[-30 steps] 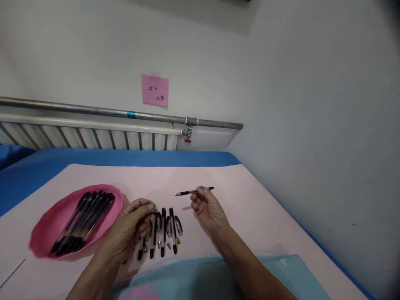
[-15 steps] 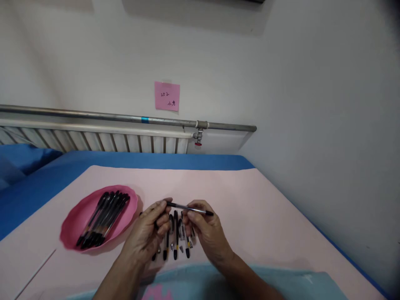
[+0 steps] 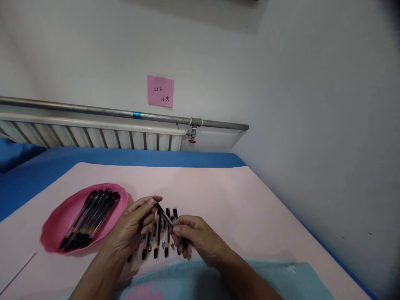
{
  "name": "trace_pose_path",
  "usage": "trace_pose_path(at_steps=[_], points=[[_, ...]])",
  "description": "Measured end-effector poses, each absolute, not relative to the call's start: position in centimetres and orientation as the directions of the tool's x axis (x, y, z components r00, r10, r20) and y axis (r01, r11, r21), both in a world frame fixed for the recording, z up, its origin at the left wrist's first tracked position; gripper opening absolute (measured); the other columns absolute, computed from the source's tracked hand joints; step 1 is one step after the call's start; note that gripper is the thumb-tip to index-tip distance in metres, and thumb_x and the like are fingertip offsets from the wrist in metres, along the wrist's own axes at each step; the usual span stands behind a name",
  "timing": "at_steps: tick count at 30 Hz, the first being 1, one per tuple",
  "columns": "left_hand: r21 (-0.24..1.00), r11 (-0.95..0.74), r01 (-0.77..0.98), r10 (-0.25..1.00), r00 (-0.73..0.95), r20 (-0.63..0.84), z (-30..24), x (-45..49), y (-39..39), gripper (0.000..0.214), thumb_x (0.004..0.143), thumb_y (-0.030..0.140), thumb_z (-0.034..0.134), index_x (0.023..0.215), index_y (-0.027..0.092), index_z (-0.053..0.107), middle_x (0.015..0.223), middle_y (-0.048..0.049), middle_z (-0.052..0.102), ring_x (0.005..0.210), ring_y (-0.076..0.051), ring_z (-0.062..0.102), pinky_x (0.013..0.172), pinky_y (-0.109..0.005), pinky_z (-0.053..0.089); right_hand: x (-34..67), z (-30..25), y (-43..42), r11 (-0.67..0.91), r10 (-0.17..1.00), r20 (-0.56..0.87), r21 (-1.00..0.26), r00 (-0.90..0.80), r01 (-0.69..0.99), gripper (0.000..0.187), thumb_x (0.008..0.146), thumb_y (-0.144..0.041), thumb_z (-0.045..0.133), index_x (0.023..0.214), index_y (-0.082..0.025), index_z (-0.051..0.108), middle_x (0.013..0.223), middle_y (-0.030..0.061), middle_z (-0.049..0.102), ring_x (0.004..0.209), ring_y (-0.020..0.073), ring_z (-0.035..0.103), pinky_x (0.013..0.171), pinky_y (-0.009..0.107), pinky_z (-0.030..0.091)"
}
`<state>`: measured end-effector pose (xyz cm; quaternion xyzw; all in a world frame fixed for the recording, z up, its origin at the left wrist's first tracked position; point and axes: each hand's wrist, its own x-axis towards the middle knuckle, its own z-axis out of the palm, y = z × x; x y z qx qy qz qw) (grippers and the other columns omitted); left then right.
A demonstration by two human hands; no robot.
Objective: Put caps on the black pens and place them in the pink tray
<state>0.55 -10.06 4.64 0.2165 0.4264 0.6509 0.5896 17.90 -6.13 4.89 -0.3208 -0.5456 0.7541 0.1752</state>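
My right hand (image 3: 193,237) is closed round a thin black pen piece (image 3: 165,216) that slants up to the left. My left hand (image 3: 134,227) pinches its upper end between thumb and fingers. Both hands hover just above a row of black pens and small loose parts (image 3: 158,241) lying on the pink table sheet (image 3: 218,196). A pink dish (image 3: 56,225) to the left holds several black pens (image 3: 90,218).
A blue cloth (image 3: 125,158) covers the table's far side below a radiator (image 3: 93,137) and a metal pipe (image 3: 156,116). A pink note (image 3: 160,91) is stuck on the wall. A light blue cloth (image 3: 218,283) lies at the near edge.
A second ago my right hand held the thin piece up alone to the right. It came to the left hand, which took its end, and both have sunk lower with the piece tilted.
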Motion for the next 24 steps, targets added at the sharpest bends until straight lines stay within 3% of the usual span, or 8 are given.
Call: trace_pose_path(at_steps=[3,5,11,13,17,19,22,24], points=[[0.824,0.034,-0.566,0.943,-0.255,-0.214,4.3,0.8,-9.8,0.025,0.067,0.027,0.067,0.086,0.011,0.065,0.055,0.005,0.041,0.04,0.0,0.031,0.031,-0.011,0.021,17.5,4.6,-6.4,-0.169,0.766,-0.21,-0.978,-0.607,0.125,0.01,0.068,-0.023,0.059,0.071,-0.016,0.052,0.059,-0.0038,0.052,0.048,0.0056,0.045,0.042,0.017,0.032],[0.829,0.027,-0.558,0.944,-0.258,-0.204,4.3,0.9,-9.8,0.024,0.068,0.027,0.067,0.085,0.012,0.064,0.056,0.0045,0.043,0.04,0.0,0.032,0.031,-0.011,0.021,17.4,4.6,-6.4,-0.149,0.793,-0.183,-0.983,-0.58,0.106,0.014,0.065,-0.023,0.063,0.071,-0.016,0.052,0.061,-0.0041,0.052,0.05,0.0056,0.045,0.046,0.017,0.033],[0.823,0.057,-0.565,0.963,-0.185,-0.194,4.9,1.2,-10.3,0.025,0.069,0.027,0.066,0.09,0.013,0.063,0.052,0.0051,0.042,0.04,-0.001,0.033,0.032,-0.012,0.022,17.5,5.0,-6.3,-0.538,0.475,-0.341,-0.842,-0.812,0.038,0.039,0.077,-0.049,0.043,0.077,-0.012,0.055,0.061,0.002,0.055,0.047,0.0096,0.05,0.045,0.022,0.035],[0.819,0.064,-0.57,0.963,-0.18,-0.2,5.0,1.3,-10.3,0.025,0.069,0.027,0.066,0.09,0.013,0.063,0.051,0.0054,0.041,0.04,-0.001,0.032,0.033,-0.012,0.021,17.5,4.9,-6.4,-0.47,0.562,-0.319,-0.882,-0.764,0.023,0.032,0.075,-0.044,0.049,0.073,-0.013,0.055,0.056,-0.0008,0.051,0.044,0.0081,0.046,0.044,0.021,0.033],[0.825,0.053,-0.563,0.958,-0.205,-0.202,4.9,1.5,-10.1,0.025,0.069,0.028,0.066,0.088,0.013,0.063,0.053,0.0047,0.042,0.042,-0.002,0.033,0.033,-0.012,0.022,17.5,4.7,-6.5,-0.15,0.827,-0.129,-0.989,-0.547,0.007,0.019,0.065,-0.03,0.065,0.07,-0.015,0.054,0.059,-0.0038,0.051,0.053,0.007,0.047,0.049,0.019,0.034],[0.83,0.062,-0.554,0.959,-0.197,-0.203,4.9,1.5,-10.1,0.025,0.069,0.029,0.065,0.089,0.013,0.064,0.052,0.0047,0.042,0.042,-0.002,0.034,0.034,-0.012,0.023,17.4,4.7,-6.5,-0.228,0.781,-0.189,-0.974,-0.595,0.009,0.022,0.069,-0.035,0.061,0.077,-0.016,0.055,0.064,-0.0023,0.055,0.051,0.0074,0.048,0.048,0.02,0.034],[0.842,0.078,-0.535,0.962,-0.181,-0.204,4.8,1.6,-10.1,0.026,0.069,0.029,0.065,0.09,0.014,0.064,0.051,0.0047,0.042,0.042,-0.002,0.034,0.034,-0.012,0.023,17.4,4.8,-6.5,-0.495,0.54,-0.36,-0.867,-0.761,0.059,0.036,0.078,-0.047,0.043,0.083,-0.014,0.056,0.061,0.0007,0.056,0.042,0.0075,0.046,0.041,0.02,0.032],[0.844,0.073,-0.531,0.96,-0.191,-0.203,4.9,1.7,-10.1,0.026,0.068,0.029,0.066,0.089,0.014,0.064,0.052,0.0046,0.043,0.042,-0.002,0.035,0.034,-0.012,0.023,17.3,4.8,-6.5,-0.491,0.555,-0.347,-0.87,-0.756,0.04,0.033,0.076,-0.044,0.047,0.074,-0.013,0.056,0.055,-0.0007,0.053,0.04,0.0064,0.044,0.04,0.02,0.031]])
